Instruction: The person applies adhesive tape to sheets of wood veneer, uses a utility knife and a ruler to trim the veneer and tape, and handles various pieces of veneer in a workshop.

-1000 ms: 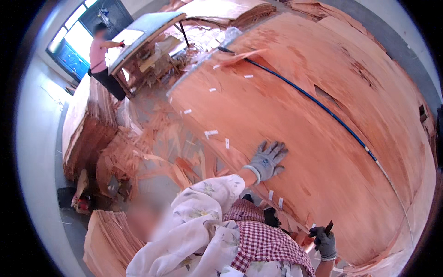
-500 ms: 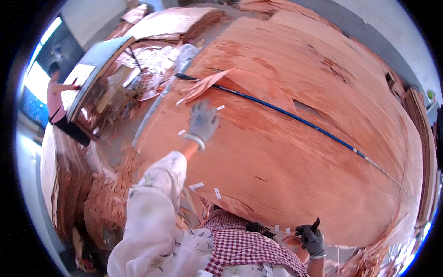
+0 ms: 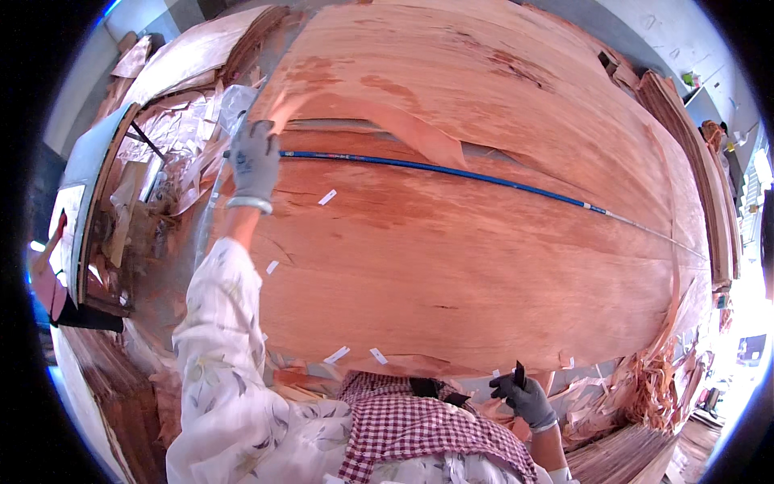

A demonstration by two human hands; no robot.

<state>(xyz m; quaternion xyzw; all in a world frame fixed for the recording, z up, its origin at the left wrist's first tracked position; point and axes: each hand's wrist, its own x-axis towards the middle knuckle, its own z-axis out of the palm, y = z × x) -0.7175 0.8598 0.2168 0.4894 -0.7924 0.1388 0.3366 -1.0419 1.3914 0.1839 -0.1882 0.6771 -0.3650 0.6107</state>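
My left hand (image 3: 256, 165), in a grey glove, reaches to the left edge of a broad reddish wood veneer sheet (image 3: 451, 274). Its fingers are closed at the narrow end of a torn veneer strip (image 3: 383, 117), which curves away to the right. A long blue pole (image 3: 435, 168) lies across the sheet, its handle end mostly hidden by that hand. By the near edge, my right hand (image 3: 528, 402), in a dark grey glove, is curled around a small black pointed thing (image 3: 518, 373) of unclear kind.
Small white labels (image 3: 326, 197) dot the sheet. At the left stand a table (image 3: 93, 169) and a partly visible person (image 3: 50, 282). Veneer stacks (image 3: 121, 387) rise at lower left and along the right (image 3: 693, 161). Loose scraps (image 3: 653, 383) heap at lower right.
My left hand has moved left and farther off, from spread above the sheet to closed at the strip's end. The strip no longer covers the pole. My view has swung right.
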